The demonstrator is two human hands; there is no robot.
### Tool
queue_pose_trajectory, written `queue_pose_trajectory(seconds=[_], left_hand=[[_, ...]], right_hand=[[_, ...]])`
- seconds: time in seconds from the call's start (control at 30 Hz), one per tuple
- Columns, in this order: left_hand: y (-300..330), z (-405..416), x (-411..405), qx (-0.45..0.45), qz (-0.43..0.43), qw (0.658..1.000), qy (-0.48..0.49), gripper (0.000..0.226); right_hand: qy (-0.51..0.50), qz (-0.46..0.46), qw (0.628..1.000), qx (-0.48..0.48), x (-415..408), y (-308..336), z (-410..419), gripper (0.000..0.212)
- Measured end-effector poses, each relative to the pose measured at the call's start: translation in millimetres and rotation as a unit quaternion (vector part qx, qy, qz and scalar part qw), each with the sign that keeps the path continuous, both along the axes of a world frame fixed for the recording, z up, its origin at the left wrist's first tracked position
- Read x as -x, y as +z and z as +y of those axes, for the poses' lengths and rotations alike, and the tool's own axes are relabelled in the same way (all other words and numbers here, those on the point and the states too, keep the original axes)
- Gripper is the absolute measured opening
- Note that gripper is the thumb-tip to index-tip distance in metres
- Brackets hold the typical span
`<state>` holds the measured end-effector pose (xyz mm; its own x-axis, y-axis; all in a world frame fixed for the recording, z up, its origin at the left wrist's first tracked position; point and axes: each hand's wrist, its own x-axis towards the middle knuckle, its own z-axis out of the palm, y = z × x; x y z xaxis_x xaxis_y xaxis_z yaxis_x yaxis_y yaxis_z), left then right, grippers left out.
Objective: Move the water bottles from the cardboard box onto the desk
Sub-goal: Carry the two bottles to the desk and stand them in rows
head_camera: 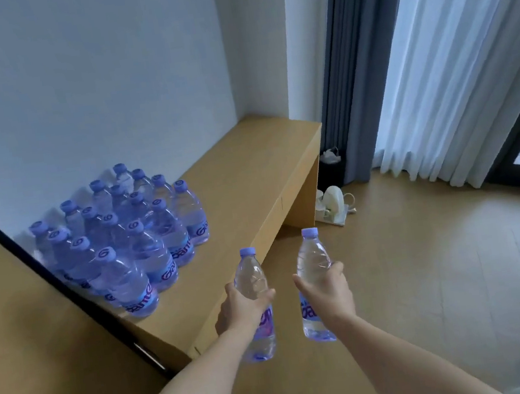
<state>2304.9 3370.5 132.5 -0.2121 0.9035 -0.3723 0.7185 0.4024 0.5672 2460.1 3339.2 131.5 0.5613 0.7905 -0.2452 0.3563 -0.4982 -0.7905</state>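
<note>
Water bottles [254, 301] [314, 286], one gripped in our left hand [241, 309] and one in our right hand [328, 290], hang short of the desk [249, 178]; next, probably, stand both beside the cluster [124, 236].

Single view: head-worn wide-angle camera, looking forward and steeply down from standing height. Desk [242, 179] runs from 9 toward 12 o'clock; floor [446, 271] fills 3 to 5 o'clock; both forearms enter near the lens at 6 o'clock.
</note>
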Motion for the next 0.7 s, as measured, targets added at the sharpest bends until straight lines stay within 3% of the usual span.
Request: queue_pose_trajectory(seconds=[0.27, 0.43, 0.57, 0.7], left_hand=[[11.7, 103.9, -35.4, -0.008, -0.134, 0.982, 0.136, 0.079], [6.4, 171.2, -51.9, -0.022, -0.215, 0.967, 0.132, 0.080], [5.3, 231.6, -52.2, -0.017, -0.252, 0.958, 0.138, 0.065], [14.9, 289.2, -44.3, -0.005, -0.261, 0.955, 0.138, 0.067]], right_hand=[[0.134, 0.026, 0.991, 0.006, -49.1, 19.8, 132.1, 0.063], [0.205, 0.061, 0.977, 0.025, -57.8, 17.8, 210.0, 0.068], [0.253, 0.122, 0.958, 0.061, -62.7, 17.2, 284.4, 0.074], [0.318, 0.103, 0.936, 0.110, -61.2, 27.6, 352.8, 0.077]])
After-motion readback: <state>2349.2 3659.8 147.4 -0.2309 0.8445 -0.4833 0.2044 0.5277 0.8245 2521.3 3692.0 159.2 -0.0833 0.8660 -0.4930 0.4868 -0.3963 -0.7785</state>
